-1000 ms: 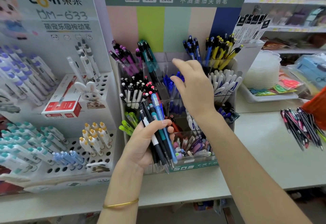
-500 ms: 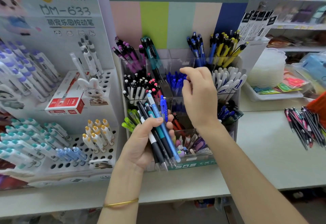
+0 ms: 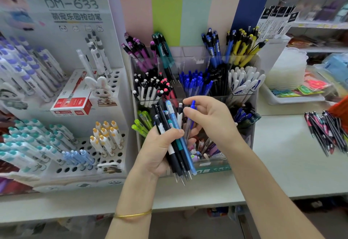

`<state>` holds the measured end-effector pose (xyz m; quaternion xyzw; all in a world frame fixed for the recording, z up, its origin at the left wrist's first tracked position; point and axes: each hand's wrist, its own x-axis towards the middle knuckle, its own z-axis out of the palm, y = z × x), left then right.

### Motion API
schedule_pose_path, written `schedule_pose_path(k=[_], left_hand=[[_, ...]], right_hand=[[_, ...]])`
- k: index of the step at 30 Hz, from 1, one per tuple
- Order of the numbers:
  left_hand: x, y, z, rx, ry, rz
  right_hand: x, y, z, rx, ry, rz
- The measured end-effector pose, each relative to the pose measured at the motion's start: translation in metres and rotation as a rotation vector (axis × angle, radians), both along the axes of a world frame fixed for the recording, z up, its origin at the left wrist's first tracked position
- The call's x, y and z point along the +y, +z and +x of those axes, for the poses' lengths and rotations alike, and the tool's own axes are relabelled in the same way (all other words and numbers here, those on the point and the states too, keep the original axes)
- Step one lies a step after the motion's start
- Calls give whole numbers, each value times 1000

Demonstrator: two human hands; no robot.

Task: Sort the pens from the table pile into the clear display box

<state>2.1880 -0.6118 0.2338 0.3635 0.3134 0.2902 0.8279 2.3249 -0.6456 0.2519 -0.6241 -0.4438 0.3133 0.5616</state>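
My left hand [image 3: 160, 152] grips a bundle of pens [image 3: 175, 156], fingers curled round it, tips pointing down and near. My right hand [image 3: 212, 120] pinches one blue pen [image 3: 192, 106] between thumb and fingertips, upright, just right of the bundle. Both hands are in front of the clear display box [image 3: 214, 169]. The remaining pile [image 3: 327, 131] lies on the table [image 3: 282, 154], far right.
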Motion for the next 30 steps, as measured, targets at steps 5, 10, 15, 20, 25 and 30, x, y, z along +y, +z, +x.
schedule_pose_path(k=[5, 10, 15, 20, 25, 30], left_hand=[[0, -15, -5, 128, 85, 286], [4, -20, -19, 74, -78, 502], [4, -18, -27, -95, -282, 494], [6, -17, -30, -239, -409, 440], [10, -20, -31, -324, -443, 304], [15, -27, -35, -247, -486, 262]], right_hand=[[1, 13, 5, 195, -174, 212], [2, 19, 6, 72, 47, -139], [3, 22, 5, 146, 443, -296], [5, 23, 8, 156, 626, -282], [8, 11, 2, 220, 509, -196], [9, 9, 5, 526, 280, -13]])
